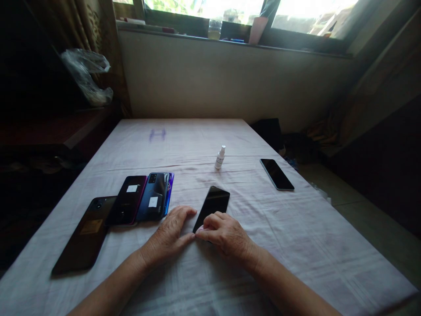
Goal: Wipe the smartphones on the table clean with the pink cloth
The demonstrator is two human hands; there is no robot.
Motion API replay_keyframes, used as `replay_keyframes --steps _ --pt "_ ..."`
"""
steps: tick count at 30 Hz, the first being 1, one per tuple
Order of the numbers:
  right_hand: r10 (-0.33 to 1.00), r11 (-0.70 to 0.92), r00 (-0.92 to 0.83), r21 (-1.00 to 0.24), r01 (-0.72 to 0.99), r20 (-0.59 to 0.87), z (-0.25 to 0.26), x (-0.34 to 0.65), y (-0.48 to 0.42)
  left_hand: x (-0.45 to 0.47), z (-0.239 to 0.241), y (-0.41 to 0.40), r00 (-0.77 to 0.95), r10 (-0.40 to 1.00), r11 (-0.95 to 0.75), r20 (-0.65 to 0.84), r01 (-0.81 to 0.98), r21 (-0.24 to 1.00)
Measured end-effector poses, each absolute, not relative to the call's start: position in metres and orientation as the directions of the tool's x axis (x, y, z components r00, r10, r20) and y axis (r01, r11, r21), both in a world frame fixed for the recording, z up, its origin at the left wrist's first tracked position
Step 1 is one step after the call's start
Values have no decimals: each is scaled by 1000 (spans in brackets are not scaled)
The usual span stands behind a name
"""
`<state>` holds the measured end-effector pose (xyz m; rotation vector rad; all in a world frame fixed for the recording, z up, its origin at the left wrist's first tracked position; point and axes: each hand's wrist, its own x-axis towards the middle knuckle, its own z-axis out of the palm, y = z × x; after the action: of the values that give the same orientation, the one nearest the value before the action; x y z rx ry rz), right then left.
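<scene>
A black phone (213,203) lies screen up on the white tablecloth (296,237) in front of me. My left hand (171,232) rests on the cloth at the phone's lower left, thumb stretched toward its near corner, fingers curved and apart. My right hand (225,235) covers the phone's near end, fingers curled, fingertips pinching at that corner where they meet my left thumb. What the right fingers pinch is too small to make out.
Three phones lie face down at the left: a dark brown one (86,232), a maroon one (127,205) and a blue one (155,201). A small white spray bottle (220,157) stands mid-table. Another black phone (276,174) lies near the right edge. The wall and window sill stand behind.
</scene>
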<state>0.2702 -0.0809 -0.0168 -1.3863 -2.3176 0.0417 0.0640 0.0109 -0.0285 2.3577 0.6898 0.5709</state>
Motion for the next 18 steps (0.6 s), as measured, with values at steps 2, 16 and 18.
replay_keyframes --steps 2,16,18 --pt "844 501 -402 -252 828 355 -17 273 -84 64 -29 11 774 592 -683 225 334 649" --pt "840 503 -385 -282 817 384 -10 289 -114 63 -33 11 785 576 -697 226 328 637" --pt "832 512 -389 -277 813 396 -11 292 -116 62 -34 12 793 561 -715 236 321 621"
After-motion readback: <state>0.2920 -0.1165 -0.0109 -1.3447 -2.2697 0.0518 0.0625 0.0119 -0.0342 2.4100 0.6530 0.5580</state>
